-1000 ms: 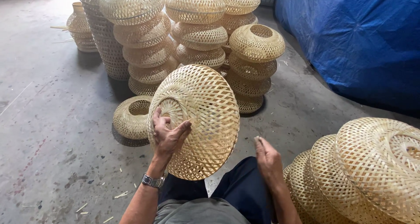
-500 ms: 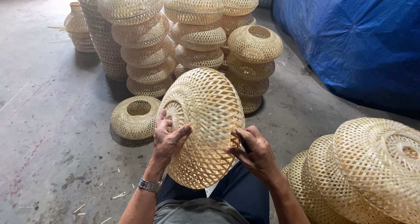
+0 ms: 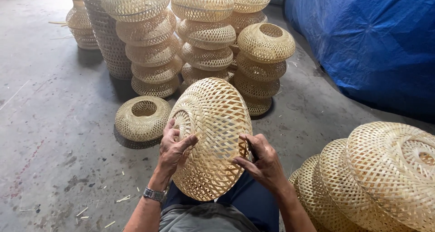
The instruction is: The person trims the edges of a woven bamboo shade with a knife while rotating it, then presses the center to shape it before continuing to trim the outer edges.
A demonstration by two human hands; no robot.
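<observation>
Bamboo strips, pale and split thin, are woven in an open diagonal lattice to make the lampshade (image 3: 212, 136) the person holds tipped on edge over the lap, its round face turned half toward the floor in front. Its long axis runs nearly upright, from the knees up to the top rim. The left hand (image 3: 174, 150) lies flat against the left side beside the tighter-woven collar, fingers spread and only lightly curled, thumb hooked over the weave. The right hand (image 3: 263, 161) is on the right edge, fingers bent and pinching the rim; something dark and slim shows by the thumb, too small to tell. Both hands touch the shade, one on either flank, so it sits between them.

On the concrete floor (image 3: 50, 136) just beyond the left hand lies a single squat shade (image 3: 142, 118) with its opening upward. Behind stand stacked shades (image 3: 206, 37); more lean at the right (image 3: 385, 177), near a blue tarpaulin (image 3: 367, 41).
</observation>
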